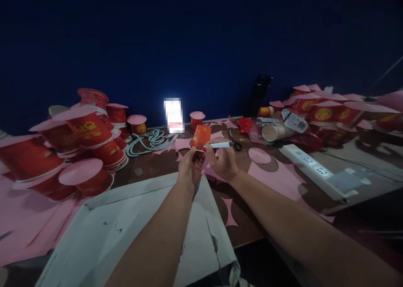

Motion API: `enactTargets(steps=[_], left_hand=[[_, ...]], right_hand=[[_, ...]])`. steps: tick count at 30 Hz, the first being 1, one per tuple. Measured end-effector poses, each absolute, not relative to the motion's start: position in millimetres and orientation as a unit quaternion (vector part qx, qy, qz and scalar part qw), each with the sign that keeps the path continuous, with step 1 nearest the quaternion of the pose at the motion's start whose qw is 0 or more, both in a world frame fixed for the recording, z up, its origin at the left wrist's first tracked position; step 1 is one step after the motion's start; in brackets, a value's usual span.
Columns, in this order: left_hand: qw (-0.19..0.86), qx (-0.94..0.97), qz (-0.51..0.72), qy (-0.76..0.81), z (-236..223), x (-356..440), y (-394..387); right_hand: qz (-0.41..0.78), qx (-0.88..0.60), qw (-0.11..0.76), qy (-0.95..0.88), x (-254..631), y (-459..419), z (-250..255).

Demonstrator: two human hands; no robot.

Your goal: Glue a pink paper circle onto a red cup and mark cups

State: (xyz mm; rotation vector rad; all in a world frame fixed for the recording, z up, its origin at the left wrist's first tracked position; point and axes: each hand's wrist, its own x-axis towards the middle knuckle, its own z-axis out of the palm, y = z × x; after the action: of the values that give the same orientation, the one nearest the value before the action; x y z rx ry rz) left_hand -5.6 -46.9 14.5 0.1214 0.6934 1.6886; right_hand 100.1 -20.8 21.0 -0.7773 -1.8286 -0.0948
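Just beyond the white box lid, my left hand (189, 169) is closed on a red paper cup (202, 136) with gold print, tilted on its side. A white marker pen (221, 145) lies across the fingers of my right hand (225, 163), which is closed on it. The pen's tip end points left and meets the cup's lower edge; whether it touches cannot be made out. Behind the held cup, another red cup (197, 123) stands with a pink paper disc on top. A pair of black-handled scissors (236, 144) lies right of my right hand.
Red cups topped with pink discs are stacked at left (85, 131) and right (325, 114). A white box lid (103, 236) lies in front. Around it are a coiled cable (147, 144), a lit phone (174, 114), bagged cups (277, 132), a power strip (315, 169) and cut pink paper (277, 180).
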Motion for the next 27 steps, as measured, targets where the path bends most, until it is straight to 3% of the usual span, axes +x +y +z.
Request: enactTargets(steps=[12, 19, 27], left_hand=[[0.609, 0.078, 0.738, 0.281, 8, -7, -47], [0.609, 0.083, 0.731, 0.297, 4, -11, -45], [0.600, 0.074, 0.732, 0.313, 15, -9, -46]], right_hand=[[-0.037, -0.329, 0.535, -0.778, 98, -21, 18], [0.023, -0.314, 0.526, -0.790, 100, -16, 12], [0.036, -0.311, 0.561, -0.766, 100, -16, 10]])
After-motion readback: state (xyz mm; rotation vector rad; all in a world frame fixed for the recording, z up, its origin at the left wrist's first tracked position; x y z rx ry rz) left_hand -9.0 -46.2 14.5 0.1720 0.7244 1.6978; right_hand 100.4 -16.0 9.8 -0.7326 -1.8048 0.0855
